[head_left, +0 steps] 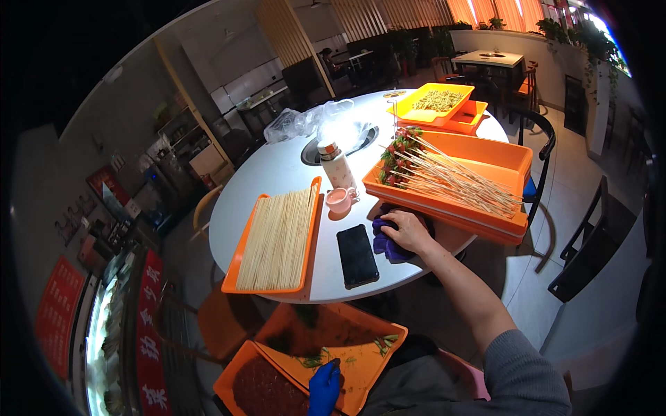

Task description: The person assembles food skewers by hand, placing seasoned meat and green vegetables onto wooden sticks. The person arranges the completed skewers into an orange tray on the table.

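Note:
My right hand is bare and lies on a bunched purple cloth near the table's front edge, fingers curled over it. My left hand, in a blue glove, is low in front of me above an orange tray with bits of cut green vegetable. Something dark shows at its fingertips, too small to name. Beside that tray, an orange tub holds dark red raw meat. A black smartphone lies on the table left of the cloth.
On the white round table are a tray of bamboo skewers, a pink cup, a flask and clear plastic bags. An orange tub holds loaded skewers. Behind it, a yellow tray holds cut green pieces. Chairs stand around.

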### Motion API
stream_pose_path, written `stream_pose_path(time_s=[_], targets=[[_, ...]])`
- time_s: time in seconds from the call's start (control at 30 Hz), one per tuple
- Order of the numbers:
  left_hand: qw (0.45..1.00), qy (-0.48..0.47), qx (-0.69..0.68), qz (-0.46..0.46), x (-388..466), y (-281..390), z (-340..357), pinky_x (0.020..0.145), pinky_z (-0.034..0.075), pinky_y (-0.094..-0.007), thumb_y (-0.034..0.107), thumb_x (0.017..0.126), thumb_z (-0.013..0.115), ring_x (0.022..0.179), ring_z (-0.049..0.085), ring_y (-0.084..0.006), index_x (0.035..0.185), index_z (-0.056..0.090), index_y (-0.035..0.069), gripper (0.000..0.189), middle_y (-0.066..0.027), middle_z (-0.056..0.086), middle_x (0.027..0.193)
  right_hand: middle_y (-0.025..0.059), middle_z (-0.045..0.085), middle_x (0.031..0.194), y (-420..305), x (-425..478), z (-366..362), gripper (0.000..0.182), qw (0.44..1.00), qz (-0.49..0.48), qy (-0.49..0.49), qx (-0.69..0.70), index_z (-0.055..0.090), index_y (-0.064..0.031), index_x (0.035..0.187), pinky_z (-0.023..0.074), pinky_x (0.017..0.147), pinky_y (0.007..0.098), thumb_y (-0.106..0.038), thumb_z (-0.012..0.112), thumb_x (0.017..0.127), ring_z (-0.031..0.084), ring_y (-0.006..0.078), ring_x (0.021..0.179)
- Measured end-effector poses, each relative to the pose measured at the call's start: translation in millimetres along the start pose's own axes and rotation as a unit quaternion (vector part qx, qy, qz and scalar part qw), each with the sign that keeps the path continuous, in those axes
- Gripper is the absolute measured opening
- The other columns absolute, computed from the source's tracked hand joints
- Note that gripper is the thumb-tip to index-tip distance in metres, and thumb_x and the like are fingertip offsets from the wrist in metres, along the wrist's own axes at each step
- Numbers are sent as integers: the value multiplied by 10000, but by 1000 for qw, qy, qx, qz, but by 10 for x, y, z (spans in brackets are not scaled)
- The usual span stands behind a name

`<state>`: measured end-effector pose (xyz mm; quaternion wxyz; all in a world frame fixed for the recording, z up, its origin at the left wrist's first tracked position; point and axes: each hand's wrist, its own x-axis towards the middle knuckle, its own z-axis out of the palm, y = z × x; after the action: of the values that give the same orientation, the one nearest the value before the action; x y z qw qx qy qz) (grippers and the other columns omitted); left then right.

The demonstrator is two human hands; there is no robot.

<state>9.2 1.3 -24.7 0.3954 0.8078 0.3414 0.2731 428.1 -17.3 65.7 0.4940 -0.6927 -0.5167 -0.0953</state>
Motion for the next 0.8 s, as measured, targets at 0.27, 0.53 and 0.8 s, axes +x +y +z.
stream_pose_path(time_s=[0.27,0.53,0.8], targets=[[999,-9,33,4,-26,128,-31,744,490,-296,46,865,567,878,643,-201,1067,626,-20,221,-140,661,971,181,633,913,12,-1,-1,274,1000,-8,1,-9,648,8,969,479,802,385,-186,640,776,603,344,871],[1000,-10,-12,-17,-25,-28,-18,767,485,-291,54,872,564,893,635,-193,1076,620,-27,226,-132,657,987,176,629,956,10,4,-21,288,1000,15,-19,-1,643,-4,996,473,824,373,-200,642,785,597,338,910],[999,-22,9,-25,-18,12,-34,772,485,-285,63,875,565,902,634,-184,1085,624,-13,230,-127,659,985,178,627,953,-15,-3,-20,283,1000,15,-20,-1,643,-2,988,473,821,375,-199,639,785,596,341,904]])
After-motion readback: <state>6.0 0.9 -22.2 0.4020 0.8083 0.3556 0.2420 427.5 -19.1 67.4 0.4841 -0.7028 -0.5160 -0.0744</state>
